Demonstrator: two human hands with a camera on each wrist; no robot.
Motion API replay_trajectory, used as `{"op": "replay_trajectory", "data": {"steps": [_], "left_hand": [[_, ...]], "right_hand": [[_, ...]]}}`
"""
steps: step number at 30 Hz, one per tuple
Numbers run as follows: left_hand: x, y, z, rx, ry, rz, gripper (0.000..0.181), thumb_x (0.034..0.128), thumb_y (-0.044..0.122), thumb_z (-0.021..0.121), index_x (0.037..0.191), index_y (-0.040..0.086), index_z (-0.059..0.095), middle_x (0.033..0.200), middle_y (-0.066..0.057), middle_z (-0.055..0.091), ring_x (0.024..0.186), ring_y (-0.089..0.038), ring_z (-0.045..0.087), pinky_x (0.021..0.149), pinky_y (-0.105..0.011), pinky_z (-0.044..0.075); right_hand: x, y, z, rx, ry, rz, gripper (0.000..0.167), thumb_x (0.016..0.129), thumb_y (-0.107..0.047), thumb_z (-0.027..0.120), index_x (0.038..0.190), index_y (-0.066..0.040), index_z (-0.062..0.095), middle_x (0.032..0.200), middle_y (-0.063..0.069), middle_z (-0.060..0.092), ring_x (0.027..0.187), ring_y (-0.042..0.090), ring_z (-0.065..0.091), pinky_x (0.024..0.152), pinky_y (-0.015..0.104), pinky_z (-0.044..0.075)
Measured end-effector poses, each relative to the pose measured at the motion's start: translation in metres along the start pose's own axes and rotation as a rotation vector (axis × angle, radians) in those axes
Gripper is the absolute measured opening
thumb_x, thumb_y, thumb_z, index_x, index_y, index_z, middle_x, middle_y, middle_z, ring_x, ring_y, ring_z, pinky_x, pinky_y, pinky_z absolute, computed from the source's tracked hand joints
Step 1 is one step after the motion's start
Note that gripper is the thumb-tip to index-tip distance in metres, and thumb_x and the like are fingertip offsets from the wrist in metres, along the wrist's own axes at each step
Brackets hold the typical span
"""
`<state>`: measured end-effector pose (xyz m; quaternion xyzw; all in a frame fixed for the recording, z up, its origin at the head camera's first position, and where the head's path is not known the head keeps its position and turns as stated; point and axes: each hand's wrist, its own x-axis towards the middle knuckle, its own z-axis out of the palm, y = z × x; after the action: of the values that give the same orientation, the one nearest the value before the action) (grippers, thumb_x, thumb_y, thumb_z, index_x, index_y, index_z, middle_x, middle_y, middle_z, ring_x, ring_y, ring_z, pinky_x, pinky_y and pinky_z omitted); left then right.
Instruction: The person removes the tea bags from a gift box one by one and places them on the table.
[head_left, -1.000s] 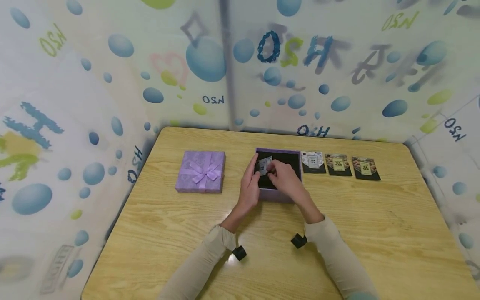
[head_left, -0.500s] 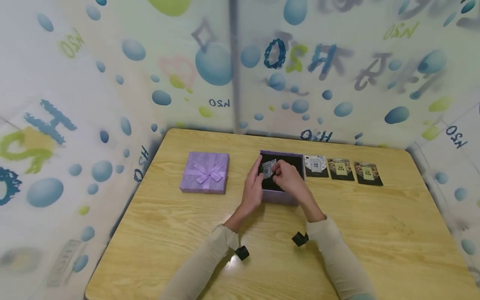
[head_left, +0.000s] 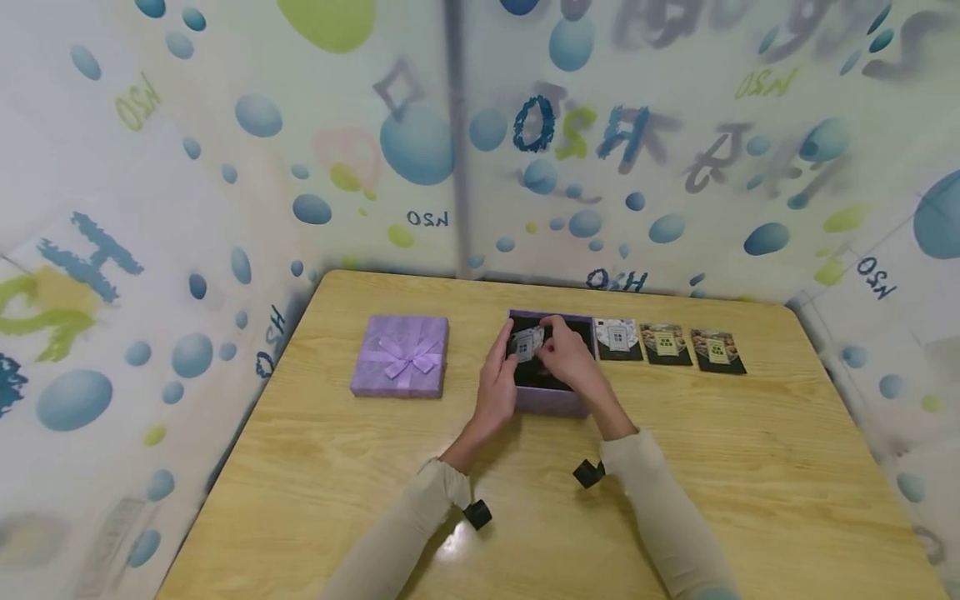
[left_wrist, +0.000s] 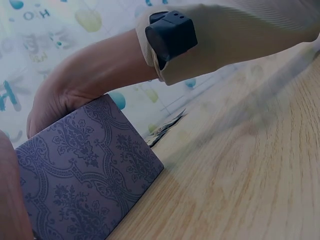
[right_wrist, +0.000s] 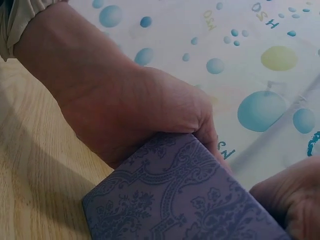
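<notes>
A purple open box (head_left: 551, 403) with a black lining stands near the middle of the table. My left hand (head_left: 497, 385) holds the box's left wall, its fingers along the outside and the thumb at the rim. A small grey-and-black packet (head_left: 527, 343) with a pale label lies tilted at the left inside of the box, close to the left thumb. My right hand (head_left: 568, 357) reaches over the box with bent fingers and pinches the packet's right edge. Both wrist views show the box's patterned outer wall (left_wrist: 85, 170); it hides the packet and the fingertips.
The purple lid (head_left: 399, 357) with a ribbon bow sits left of the box. Right of the box lie a white-and-black packet (head_left: 618, 339) and two brown-and-black packets (head_left: 665, 344) in a row. A patterned wall rises behind the wooden table (head_left: 675, 467).
The head view has shifted slightly. Both hands stay at the box, and the packet inside turns a little and shows more of its face. The lid and the row of packets have not moved.
</notes>
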<state>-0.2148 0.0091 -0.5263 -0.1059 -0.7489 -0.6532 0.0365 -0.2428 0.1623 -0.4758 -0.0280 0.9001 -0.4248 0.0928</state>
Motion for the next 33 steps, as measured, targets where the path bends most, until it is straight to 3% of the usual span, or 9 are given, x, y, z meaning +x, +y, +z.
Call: {"op": "replay_trajectory", "data": {"steps": [6,12,18,26,33], "left_hand": [[0.0,-0.005,0.0,0.009,0.003,0.005,0.059,0.1092,0.007,0.036,0.166,0.022,0.032,0.17,0.004,0.031,0.157,-0.017,0.023,0.127,-0.048,0.021],[0.0,-0.006,0.0,0.001,0.006,0.002,0.059,0.1091,0.007,0.037,0.166,0.022,0.033,0.169,0.005,0.031,0.157,-0.016,0.024,0.127,-0.046,0.021],[0.001,-0.005,0.0,-0.04,0.005,-0.002,0.057,0.1098,0.006,0.037,0.166,0.018,0.032,0.17,-0.002,0.03,0.158,-0.021,0.023,0.127,-0.049,0.019],[0.001,-0.006,-0.002,-0.042,0.0,0.006,0.057,0.1101,0.008,0.037,0.166,0.021,0.032,0.17,0.001,0.03,0.158,-0.018,0.023,0.127,-0.046,0.021],[0.001,-0.006,-0.001,-0.018,0.0,0.0,0.059,0.1083,0.008,0.036,0.166,0.022,0.032,0.17,0.004,0.03,0.157,-0.015,0.024,0.127,-0.045,0.022]], "right_hand": [[-0.007,0.0,-0.003,0.001,-0.003,-0.012,0.064,0.101,-0.006,0.066,0.155,0.004,0.035,0.09,0.018,0.075,0.065,0.02,0.069,0.073,0.041,0.06],[-0.013,-0.003,-0.011,-0.033,-0.033,-0.018,0.047,0.103,-0.009,0.065,0.145,0.007,0.051,0.1,0.018,0.077,0.068,0.018,0.071,0.074,0.04,0.061],[-0.023,-0.006,-0.019,0.061,-0.029,-0.025,0.036,0.103,-0.004,0.061,0.136,0.009,0.056,0.096,0.019,0.074,0.068,0.019,0.071,0.07,0.037,0.061],[-0.03,-0.006,-0.024,0.154,0.012,-0.007,0.039,0.104,-0.004,0.058,0.14,0.01,0.05,0.104,0.024,0.07,0.07,0.023,0.07,0.069,0.036,0.062],[-0.036,0.002,-0.029,0.126,0.061,-0.031,0.04,0.105,-0.006,0.057,0.141,0.008,0.05,0.107,0.024,0.071,0.075,0.026,0.07,0.071,0.038,0.06]]}}
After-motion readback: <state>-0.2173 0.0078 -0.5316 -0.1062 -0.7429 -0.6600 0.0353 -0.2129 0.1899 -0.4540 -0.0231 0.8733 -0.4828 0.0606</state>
